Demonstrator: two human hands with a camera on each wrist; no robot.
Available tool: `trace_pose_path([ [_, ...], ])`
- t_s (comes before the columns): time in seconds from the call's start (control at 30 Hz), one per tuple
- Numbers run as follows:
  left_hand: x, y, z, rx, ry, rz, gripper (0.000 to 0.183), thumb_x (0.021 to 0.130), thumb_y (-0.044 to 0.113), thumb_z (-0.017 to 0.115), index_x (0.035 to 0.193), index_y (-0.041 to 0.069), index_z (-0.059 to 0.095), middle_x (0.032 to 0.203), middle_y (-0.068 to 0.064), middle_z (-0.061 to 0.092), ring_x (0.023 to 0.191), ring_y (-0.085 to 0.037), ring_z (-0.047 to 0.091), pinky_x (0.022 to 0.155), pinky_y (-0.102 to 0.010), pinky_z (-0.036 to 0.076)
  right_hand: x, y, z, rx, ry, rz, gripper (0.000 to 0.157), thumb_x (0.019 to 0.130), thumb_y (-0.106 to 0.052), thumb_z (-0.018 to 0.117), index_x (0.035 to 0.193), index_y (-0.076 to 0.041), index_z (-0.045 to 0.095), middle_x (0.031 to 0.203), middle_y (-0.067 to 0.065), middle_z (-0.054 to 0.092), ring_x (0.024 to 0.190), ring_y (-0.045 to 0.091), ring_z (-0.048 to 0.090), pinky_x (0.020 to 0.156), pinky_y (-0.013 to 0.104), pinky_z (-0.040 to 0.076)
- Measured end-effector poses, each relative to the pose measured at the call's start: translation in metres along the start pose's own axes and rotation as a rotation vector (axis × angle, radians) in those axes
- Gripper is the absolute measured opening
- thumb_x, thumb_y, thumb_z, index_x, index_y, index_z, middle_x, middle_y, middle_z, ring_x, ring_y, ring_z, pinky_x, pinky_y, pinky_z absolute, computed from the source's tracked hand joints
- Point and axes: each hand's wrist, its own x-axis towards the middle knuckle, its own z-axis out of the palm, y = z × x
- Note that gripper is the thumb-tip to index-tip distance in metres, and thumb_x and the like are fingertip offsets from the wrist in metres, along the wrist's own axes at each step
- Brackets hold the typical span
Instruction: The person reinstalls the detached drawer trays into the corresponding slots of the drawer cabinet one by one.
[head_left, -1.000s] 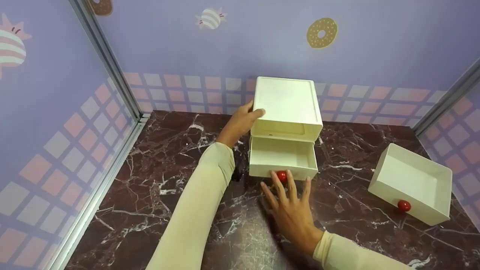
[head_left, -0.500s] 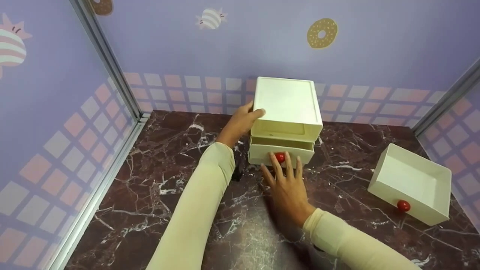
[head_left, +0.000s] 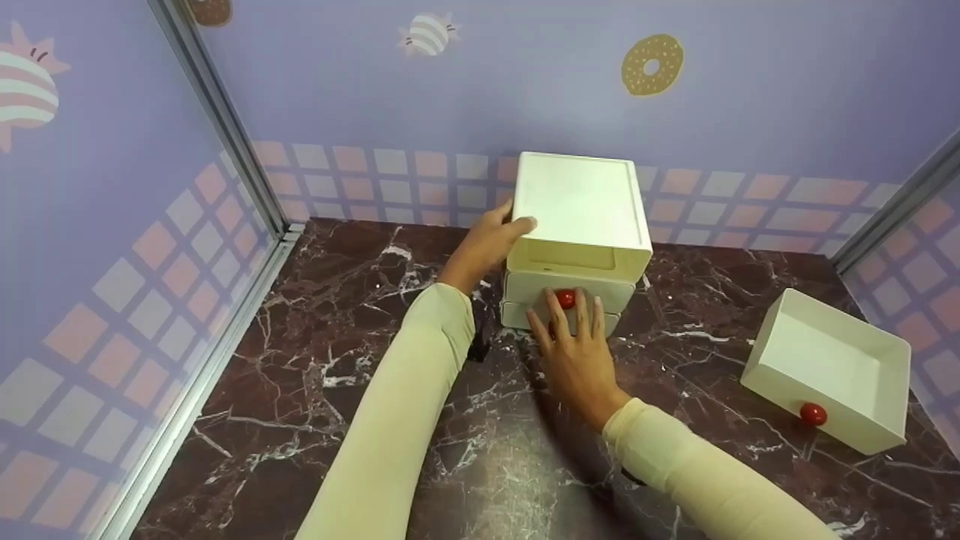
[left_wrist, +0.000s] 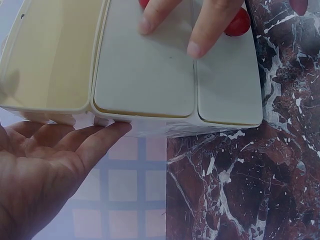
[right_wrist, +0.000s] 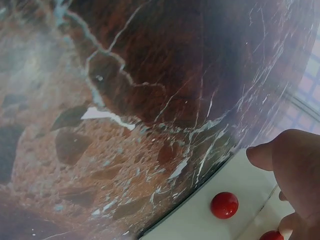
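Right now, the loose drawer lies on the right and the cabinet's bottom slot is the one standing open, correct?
Not quite: the head view shows the top slot of the cabinet standing open; the loose drawer does lie on the right.

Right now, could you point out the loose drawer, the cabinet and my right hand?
Loose drawer (head_left: pixel 831 369): head view, on its bare inside floor.
Cabinet (head_left: pixel 581 201): head view, on its top panel.
Right hand (head_left: pixel 581 367): head view, on the back of the hand.
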Motion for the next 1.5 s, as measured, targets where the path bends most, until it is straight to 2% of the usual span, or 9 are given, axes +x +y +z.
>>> trace_pose_path([
  [0.17, 0.0, 0.002, 0.0, 0.002, 0.002, 0.005, 0.075, 0.09, 0.05, 0.053, 0.151, 0.023, 0.019, 0.149, -0.003, 0.037, 0.133, -0.02, 0.039, 0.112, -0.038, 0.029, 0.0, 0.0, -0.001, -0.012, -0.056, -0.002, 0.078, 0.071, -0.041, 0.071, 0.143, -0.028, 0.042, 0.153, 0.016, 0.025, 0.131, 0.053, 0.028, 0.103, 0.07, 0.019],
  [0.4, 0.001, 0.0, -0.001, 0.007, 0.021, 0.013, 0.074, 0.09, 0.048, 0.053, 0.151, 0.022, 0.02, 0.148, -0.004, 0.038, 0.131, -0.02, 0.041, 0.111, -0.037, 0.03, -0.006, 0.007, 0.0, 0.09, -0.169, -0.015, 0.087, 0.074, -0.047, 0.069, 0.148, -0.028, 0.028, 0.158, 0.008, 0.012, 0.139, 0.048, 0.012, 0.096, 0.08, 0.007],
  [0.67, 0.001, -0.003, 0.001, -0.016, 0.019, 0.028, 0.073, 0.09, 0.047, 0.054, 0.15, 0.021, 0.022, 0.145, -0.004, 0.043, 0.123, -0.019, 0.049, 0.109, -0.037, 0.033, -0.034, 0.033, 0.002, 0.185, -0.126, -0.026, 0.092, 0.076, -0.038, 0.071, 0.15, -0.034, 0.016, 0.159, 0.0, 0.006, 0.14, 0.047, 0.006, 0.1, 0.076, 0.002],
  [0.8, 0.001, -0.003, 0.001, -0.041, 0.004, 0.02, 0.075, 0.089, 0.047, 0.054, 0.151, 0.021, 0.02, 0.145, -0.003, 0.042, 0.122, -0.018, 0.05, 0.109, -0.036, 0.033, -0.06, 0.057, -0.002, 0.15, -0.16, 0.075, 0.098, 0.075, -0.047, 0.071, 0.151, -0.034, 0.011, 0.159, 0.002, -0.001, 0.138, 0.051, -0.004, 0.098, 0.076, -0.004],
  [0.97, 0.004, -0.002, 0.001, -0.039, 0.001, 0.033, 0.075, 0.091, 0.044, 0.054, 0.151, 0.018, 0.018, 0.148, -0.004, 0.039, 0.127, -0.018, 0.045, 0.11, -0.034, 0.031, -0.096, 0.099, -0.004, 0.146, -0.242, 0.264, 0.106, 0.072, -0.061, 0.067, 0.151, -0.033, 0.003, 0.158, 0.004, -0.011, 0.134, 0.051, -0.018, 0.089, 0.076, -0.015],
  [1.1, 0.005, -0.002, 0.001, -0.031, 0.014, 0.031, 0.074, 0.091, 0.044, 0.054, 0.151, 0.018, 0.019, 0.148, -0.004, 0.039, 0.127, -0.018, 0.045, 0.111, -0.034, 0.031, -0.126, 0.138, -0.009, 0.191, -0.357, 0.371, 0.116, 0.069, -0.048, 0.076, 0.15, -0.033, -0.006, 0.155, 0.005, -0.021, 0.13, 0.053, -0.024, 0.079, 0.076, -0.021],
  [1.2, 0.004, -0.002, 0.001, -0.015, 0.019, 0.033, 0.074, 0.09, 0.045, 0.054, 0.151, 0.019, 0.02, 0.148, -0.002, 0.038, 0.129, -0.017, 0.043, 0.111, -0.034, 0.03, -0.147, 0.164, -0.012, 0.223, -0.445, 0.391, 0.127, 0.062, -0.038, 0.083, 0.15, -0.033, -0.009, 0.153, 0.005, -0.025, 0.128, 0.057, -0.023, 0.072, 0.078, -0.02],
  [1.3, 0.004, -0.002, 0.001, -0.012, 0.02, 0.035, 0.073, 0.09, 0.046, 0.053, 0.151, 0.021, 0.02, 0.148, 0.0, 0.038, 0.129, -0.016, 0.042, 0.111, -0.034, 0.03, -0.166, 0.186, -0.012, 0.245, -0.497, 0.384, 0.132, 0.057, -0.047, 0.084, 0.15, -0.034, -0.009, 0.153, 0.004, -0.026, 0.126, 0.061, -0.021, 0.069, 0.08, -0.018],
  [1.5, 0.003, -0.003, 0.002, -0.024, 0.017, 0.053, 0.07, 0.091, 0.045, 0.053, 0.15, 0.021, 0.023, 0.145, 0.001, 0.042, 0.124, -0.013, 0.046, 0.109, -0.033, 0.033, -0.202, 0.221, -0.013, 0.277, -0.545, 0.388, 0.124, 0.063, -0.045, 0.081, 0.15, -0.034, -0.007, 0.152, 0.003, -0.028, 0.125, 0.06, -0.024, 0.067, 0.078, -0.023],
])
